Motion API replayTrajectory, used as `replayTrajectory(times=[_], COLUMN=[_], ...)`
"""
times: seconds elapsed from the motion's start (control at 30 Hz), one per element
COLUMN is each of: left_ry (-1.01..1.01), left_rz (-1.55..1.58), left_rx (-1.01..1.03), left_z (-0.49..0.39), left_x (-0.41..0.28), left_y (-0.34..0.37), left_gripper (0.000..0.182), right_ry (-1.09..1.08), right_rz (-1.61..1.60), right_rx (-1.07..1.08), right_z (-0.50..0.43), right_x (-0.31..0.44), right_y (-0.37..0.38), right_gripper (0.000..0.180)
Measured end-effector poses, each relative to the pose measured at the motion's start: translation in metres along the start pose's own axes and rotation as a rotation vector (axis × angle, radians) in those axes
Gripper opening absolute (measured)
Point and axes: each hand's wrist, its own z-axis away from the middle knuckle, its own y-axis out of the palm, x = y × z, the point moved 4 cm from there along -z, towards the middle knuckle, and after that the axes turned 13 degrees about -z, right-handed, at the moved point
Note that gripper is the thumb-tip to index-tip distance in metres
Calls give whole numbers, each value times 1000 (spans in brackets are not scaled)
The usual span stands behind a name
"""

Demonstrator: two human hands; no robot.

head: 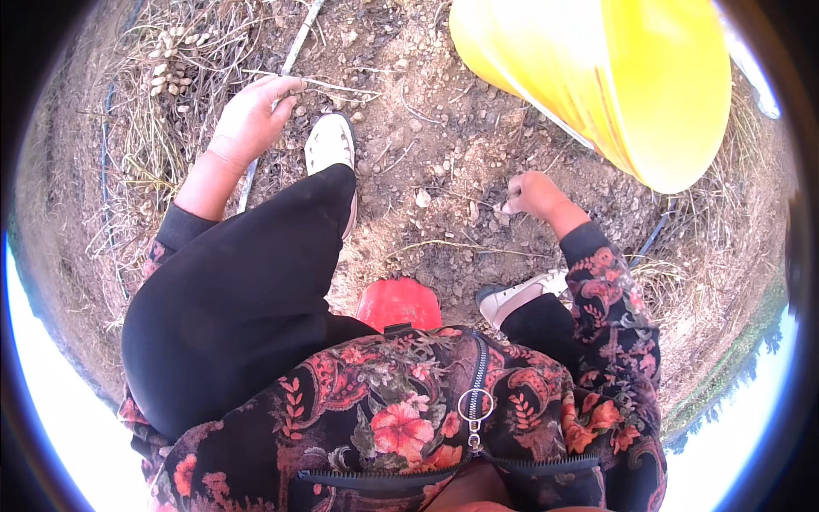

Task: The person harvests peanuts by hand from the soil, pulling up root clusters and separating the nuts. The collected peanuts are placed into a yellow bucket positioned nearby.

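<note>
My left hand (259, 112) hovers over the ground at the upper left, beyond my left knee. Its thumb stands apart from the loosely bent fingers, and nothing shows between them. A thin dry stem (342, 86) runs by its fingertips, and a pale narrow strip (301, 41) passes beneath the hand. Low over the soil at the right is my right hand (536, 195), its fingers curled downward beside small clods and dry stems. Whether it holds anything is hidden. Left of my left hand, a cluster of peanuts in their shells (169, 78) lies on dry peanut plants (217, 48).
A large yellow plastic bucket (668, 96) lies tilted at the upper right, beyond my right hand. Between my legs is a red plastic object (400, 304). Dark hoses (105, 153) cross the straw at the left, with another (652, 240) at the right.
</note>
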Motion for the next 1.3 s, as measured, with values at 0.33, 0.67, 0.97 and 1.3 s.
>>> replayTrajectory(times=[0.33,0.67,0.97,1.3], left_ry=[332,215,301,714], left_rz=[-101,-186,920,-297], left_rx=[319,295,-295,-763], left_z=[-2,1,-75,-141], left_x=[-55,-67,-105,-278], left_y=[109,142,-104,-161], left_gripper=[19,14,14,62], right_ry=[-93,342,896,525], right_rz=[-465,-119,-450,-424], right_rx=[-607,-853,-590,-338], right_z=[213,369,454,296], right_x=[160,102,2,-60], right_y=[-176,-219,-132,-144], right_gripper=[21,42,30,27])
